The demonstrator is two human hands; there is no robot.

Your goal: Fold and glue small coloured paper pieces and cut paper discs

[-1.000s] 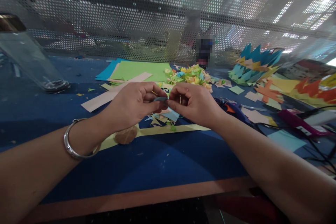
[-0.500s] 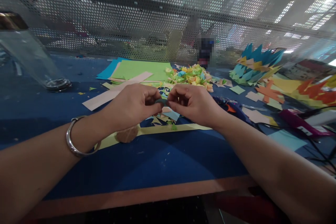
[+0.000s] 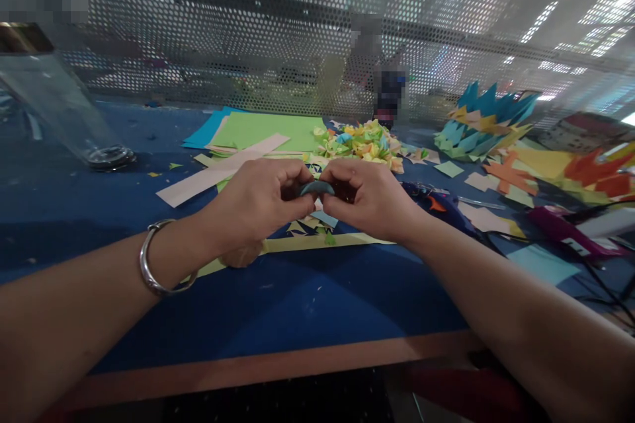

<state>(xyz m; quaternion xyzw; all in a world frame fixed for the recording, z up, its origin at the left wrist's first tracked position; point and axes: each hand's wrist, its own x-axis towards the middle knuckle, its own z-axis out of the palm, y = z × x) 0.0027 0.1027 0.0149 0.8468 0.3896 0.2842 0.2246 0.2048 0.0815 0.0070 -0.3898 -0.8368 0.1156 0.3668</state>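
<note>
Between my two hands is a small blue-green piece of paper [image 3: 317, 189], bent into a low arch. My left hand [image 3: 262, 195] pinches its left end, and a silver bangle circles that wrist. The right end is pinched by my right hand [image 3: 364, 195]. Paper scraps [image 3: 325, 218] in several colours lie beneath the fingers, partly hidden. A yellow paper strip [image 3: 302, 242] crosses the table just nearer to me. Next to my left wrist sits a round brown object [image 3: 242, 255], partly covered by the hand.
Green paper sheets [image 3: 272, 129] and a pale strip [image 3: 223, 170] lie behind my left hand. Small folded paper pieces [image 3: 364, 144] form a heap at the back. Right of it stand a spiky paper crown [image 3: 483, 122], a dark blue glue gun [image 3: 441, 205] and cables. A glass bottle [image 3: 59, 99] leans leftmost.
My hands have turned slightly, and the blue-green paper now shows more clearly as an arch between the fingertips. My left wrist has shifted a little to the right.
</note>
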